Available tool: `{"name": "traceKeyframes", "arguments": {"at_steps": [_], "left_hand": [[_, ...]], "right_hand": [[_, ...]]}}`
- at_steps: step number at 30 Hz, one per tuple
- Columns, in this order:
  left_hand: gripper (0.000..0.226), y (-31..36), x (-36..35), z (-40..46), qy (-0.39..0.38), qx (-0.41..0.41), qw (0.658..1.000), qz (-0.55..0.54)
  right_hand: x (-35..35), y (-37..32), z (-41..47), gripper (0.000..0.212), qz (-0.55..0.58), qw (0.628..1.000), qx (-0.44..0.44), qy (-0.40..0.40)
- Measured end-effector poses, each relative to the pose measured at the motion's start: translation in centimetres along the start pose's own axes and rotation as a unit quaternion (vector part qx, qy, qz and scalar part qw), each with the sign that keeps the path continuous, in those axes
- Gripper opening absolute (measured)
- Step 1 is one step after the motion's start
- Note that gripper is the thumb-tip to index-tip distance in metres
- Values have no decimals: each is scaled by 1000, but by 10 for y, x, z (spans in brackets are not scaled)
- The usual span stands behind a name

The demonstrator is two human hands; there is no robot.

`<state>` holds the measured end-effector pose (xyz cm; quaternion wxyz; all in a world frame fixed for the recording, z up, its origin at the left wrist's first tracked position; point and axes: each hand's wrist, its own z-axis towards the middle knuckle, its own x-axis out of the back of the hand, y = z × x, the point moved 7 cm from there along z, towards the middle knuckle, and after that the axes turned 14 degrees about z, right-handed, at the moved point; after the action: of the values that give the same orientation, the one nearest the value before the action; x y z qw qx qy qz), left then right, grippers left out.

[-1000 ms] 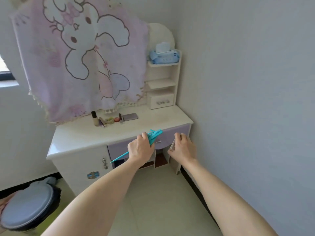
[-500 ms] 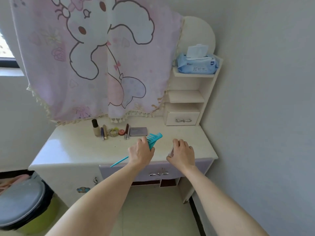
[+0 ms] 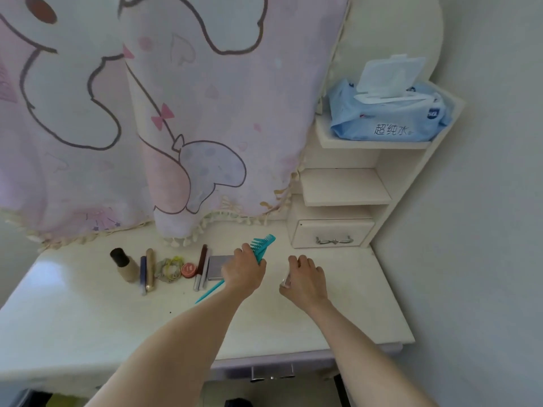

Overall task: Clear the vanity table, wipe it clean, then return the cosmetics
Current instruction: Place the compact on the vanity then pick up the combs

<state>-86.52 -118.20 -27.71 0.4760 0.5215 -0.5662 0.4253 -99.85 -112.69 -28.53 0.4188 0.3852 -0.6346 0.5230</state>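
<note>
My left hand (image 3: 244, 268) grips a teal tail comb (image 3: 262, 245) over the back middle of the cream vanity table (image 3: 88, 324). Its teeth point up and right, its thin tail sticks out down-left. My right hand (image 3: 305, 279) is beside it, low over the tabletop, fingers curled round a small clear item (image 3: 285, 282) that is mostly hidden. To the left lie a row of cosmetics: a dark-capped bottle (image 3: 125, 264), slim tubes (image 3: 147, 270), hair ties (image 3: 169, 268), a small red pot (image 3: 188, 269), two pencils (image 3: 201, 267) and a grey compact (image 3: 216, 267).
A pink cartoon cloth (image 3: 176, 113) hangs over the mirror down to the tabletop. At the right stand shelves with a small drawer (image 3: 332, 233) and a blue wet-wipe pack (image 3: 388, 116) on top. A wall closes the right side. A purple drawer front (image 3: 273, 365) sits below the table edge.
I have come closer to the table. Both hands moved forward from the drawer front to above the tabletop, still holding the comb and the small item.
</note>
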Motion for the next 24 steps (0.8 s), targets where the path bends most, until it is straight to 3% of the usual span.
{"name": "traceKeyframes", "arguments": {"at_steps": [10,13,24], "left_hand": [[43,34,-70,58,-134,58,987,-72],[44,40,-82,65,-148,80,981,-98],[50,48,-85,80,-58,82,983,-154]], "right_hand": [[-60,38,68,69,-2,986,75,-150],[-67,44,82,69,7,982,100,-160],[-74,58,101,77,69,970,181,-146]]}}
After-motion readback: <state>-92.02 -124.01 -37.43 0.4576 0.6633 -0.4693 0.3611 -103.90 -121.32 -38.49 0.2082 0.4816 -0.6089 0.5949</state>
